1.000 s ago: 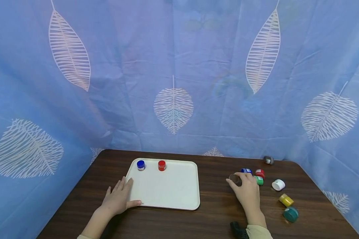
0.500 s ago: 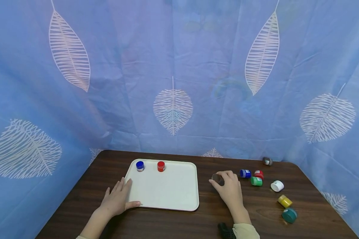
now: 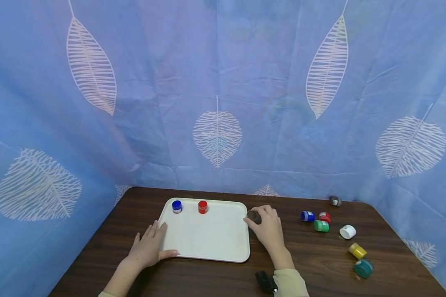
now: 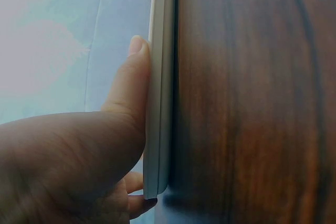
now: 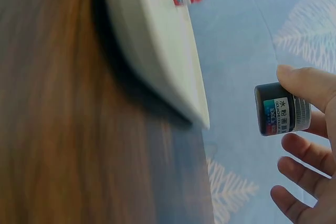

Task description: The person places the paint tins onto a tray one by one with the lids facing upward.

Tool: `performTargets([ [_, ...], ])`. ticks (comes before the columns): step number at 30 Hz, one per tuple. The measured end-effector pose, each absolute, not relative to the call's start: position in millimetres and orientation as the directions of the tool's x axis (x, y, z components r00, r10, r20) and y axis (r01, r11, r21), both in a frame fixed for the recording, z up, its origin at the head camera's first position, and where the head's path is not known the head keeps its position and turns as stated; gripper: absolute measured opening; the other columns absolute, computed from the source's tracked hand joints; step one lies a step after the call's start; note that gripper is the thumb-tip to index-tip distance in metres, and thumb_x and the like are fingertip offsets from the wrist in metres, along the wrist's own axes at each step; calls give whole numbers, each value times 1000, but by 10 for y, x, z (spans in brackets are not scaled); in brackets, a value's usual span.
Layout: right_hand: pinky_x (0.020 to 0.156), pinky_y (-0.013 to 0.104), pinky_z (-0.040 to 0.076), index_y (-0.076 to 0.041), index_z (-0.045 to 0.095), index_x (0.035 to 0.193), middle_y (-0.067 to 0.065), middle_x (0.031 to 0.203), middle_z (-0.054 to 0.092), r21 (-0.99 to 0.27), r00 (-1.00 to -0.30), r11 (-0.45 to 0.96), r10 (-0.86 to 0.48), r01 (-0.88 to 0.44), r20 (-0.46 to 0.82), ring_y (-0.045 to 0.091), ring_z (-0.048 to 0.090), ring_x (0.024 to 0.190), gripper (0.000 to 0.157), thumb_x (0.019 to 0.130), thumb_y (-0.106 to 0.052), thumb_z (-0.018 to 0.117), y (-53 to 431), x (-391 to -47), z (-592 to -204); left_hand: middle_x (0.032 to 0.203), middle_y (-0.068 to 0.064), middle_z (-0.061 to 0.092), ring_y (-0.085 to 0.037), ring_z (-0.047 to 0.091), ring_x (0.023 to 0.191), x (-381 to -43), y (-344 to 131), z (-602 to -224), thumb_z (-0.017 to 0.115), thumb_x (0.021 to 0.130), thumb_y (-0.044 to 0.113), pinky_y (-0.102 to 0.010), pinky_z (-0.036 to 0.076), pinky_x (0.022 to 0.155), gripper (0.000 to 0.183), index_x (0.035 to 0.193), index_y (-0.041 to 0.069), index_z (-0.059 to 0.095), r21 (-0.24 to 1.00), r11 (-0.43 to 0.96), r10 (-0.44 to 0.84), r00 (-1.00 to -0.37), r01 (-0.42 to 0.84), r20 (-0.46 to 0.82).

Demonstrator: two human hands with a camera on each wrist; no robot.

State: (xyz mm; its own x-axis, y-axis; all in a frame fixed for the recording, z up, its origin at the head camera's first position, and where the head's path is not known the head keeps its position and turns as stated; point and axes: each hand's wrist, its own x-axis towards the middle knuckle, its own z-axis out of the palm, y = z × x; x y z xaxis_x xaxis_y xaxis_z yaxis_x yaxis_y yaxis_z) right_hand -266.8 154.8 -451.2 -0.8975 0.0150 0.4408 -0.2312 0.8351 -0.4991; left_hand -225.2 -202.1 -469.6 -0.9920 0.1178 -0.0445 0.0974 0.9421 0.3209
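Observation:
My left hand [image 3: 146, 247] rests at the near left corner of the white tray [image 3: 208, 237]. Its fingers lie straight along the left edge, and the thumb touches the near rim, as the left wrist view also shows. Between thumb and index finger my right hand [image 3: 269, 229] pinches a dark paint jar [image 5: 277, 109], raised beside the tray's right edge. The other right fingers are spread off the jar. A blue-lidded paint jar [image 3: 176, 207] and a red paint jar [image 3: 202, 207] stand upright on the tray, near its far edge.
Right of the tray, on the dark wooden table [image 3: 312, 264], lie blue [image 3: 307, 216], red [image 3: 324, 217], green [image 3: 321, 225], white [image 3: 347, 232], yellow [image 3: 357, 251], teal [image 3: 363, 268] and dark [image 3: 335, 201] jars. A blue leaf-patterned cloth [image 3: 275, 136] hangs behind.
My right hand has carried the dark paint jar leftward from beside the other jars to the tray's right edge. The left hand has stayed at the tray's corner.

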Motion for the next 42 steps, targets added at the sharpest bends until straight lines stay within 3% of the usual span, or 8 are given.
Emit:
performTargets([
  [5,83,48,43,-14,70,111,7,109,61,-491,-891,830,-15,-265,455,28,53,102,39,81,-37,79,1378,-2746,-4468,155,-34,23,-53,26,142,-2269,-2027,-4703,65,74,72,-78,17,105,108,150,1,33,312,945,110,-993,92,-41],
  [21,90,52,44,-17,71,109,6,110,62,-509,-895,800,-75,-318,440,29,53,107,36,81,-39,78,1045,-3108,-4477,154,-34,25,-53,27,141,-2246,-2085,-4708,65,74,72,-78,18,105,108,149,1,34,304,949,100,-994,84,-37],
  [42,93,56,43,-17,71,104,8,110,63,-552,-918,771,-104,-317,382,33,54,109,31,82,-37,78,936,-3367,-4611,155,-32,25,-51,28,142,-2273,-2020,-4705,68,73,70,-77,18,106,107,149,1,35,320,944,99,-994,82,-38],
])
